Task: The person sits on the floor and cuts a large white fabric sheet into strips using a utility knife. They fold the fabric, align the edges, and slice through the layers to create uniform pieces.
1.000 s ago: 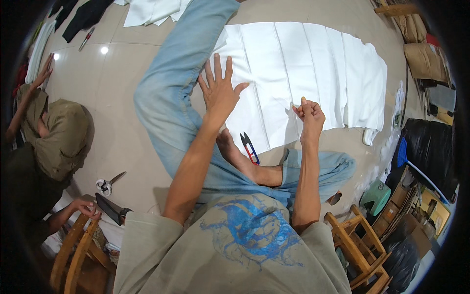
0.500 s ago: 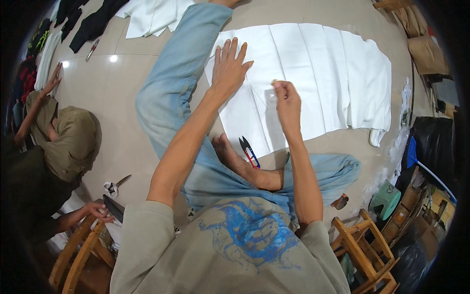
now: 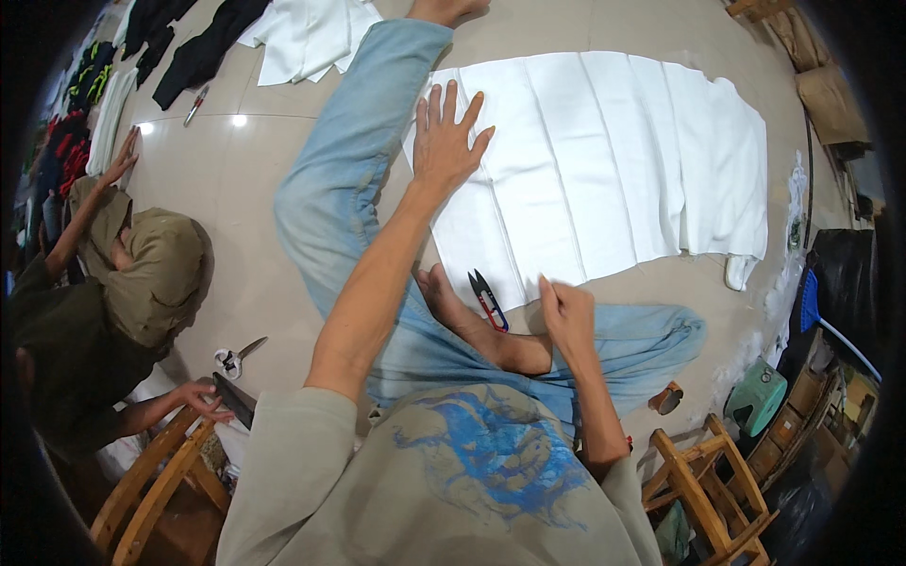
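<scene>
Keeping seamed white fabric [image 3: 557, 189] flat needs our left hand [image 3: 446, 151], spread near its left edge; our right hand [image 3: 569, 316] curls, contents undetermined.

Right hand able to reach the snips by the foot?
Probably yes: the right hand is just right of the snips, with nothing visible between, though they lie close to the foot.

The glossy beige tiled floor [image 3: 245, 278] carries a broad, seamed white cloth [image 3: 604, 160], spread out; to its left lie white-handled scissors [image 3: 229, 361], a slim pen-like tool [image 3: 195, 106], black garments [image 3: 203, 57] and white fabric pieces [image 3: 307, 40].
</scene>
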The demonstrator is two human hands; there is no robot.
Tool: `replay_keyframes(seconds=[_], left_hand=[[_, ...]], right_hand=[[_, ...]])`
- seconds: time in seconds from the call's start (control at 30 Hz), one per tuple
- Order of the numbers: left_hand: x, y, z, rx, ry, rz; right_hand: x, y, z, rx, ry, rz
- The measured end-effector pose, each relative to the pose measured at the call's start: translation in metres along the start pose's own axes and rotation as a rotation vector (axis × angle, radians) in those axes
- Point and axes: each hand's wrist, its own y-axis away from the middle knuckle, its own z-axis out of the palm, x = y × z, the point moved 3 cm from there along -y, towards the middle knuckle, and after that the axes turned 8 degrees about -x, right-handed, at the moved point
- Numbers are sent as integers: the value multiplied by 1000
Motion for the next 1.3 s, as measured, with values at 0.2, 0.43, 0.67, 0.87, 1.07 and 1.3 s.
replay_keyframes(seconds=[0.2,0.43,0.67,0.87,1.07,1.3], left_hand=[[3,-2,0,-3,-28,11],[4,0,0,-13,27,-5],[-3,-2,-10,-17,137,46],[-12,-4,-9,-59,67,103],[-13,1,-8,-59,14,90],[-11,-2,-9,-45,14,66]], right_hand=[[37,168,-42,-56,-66,240],[101,306,-90,-214,-281,662],[-5,92,-75,182,0,63],[-63,-89,10,128,99,10],[-37,-114,10,-185,66,137],[-32,-118,28,231,-1138,-179]])
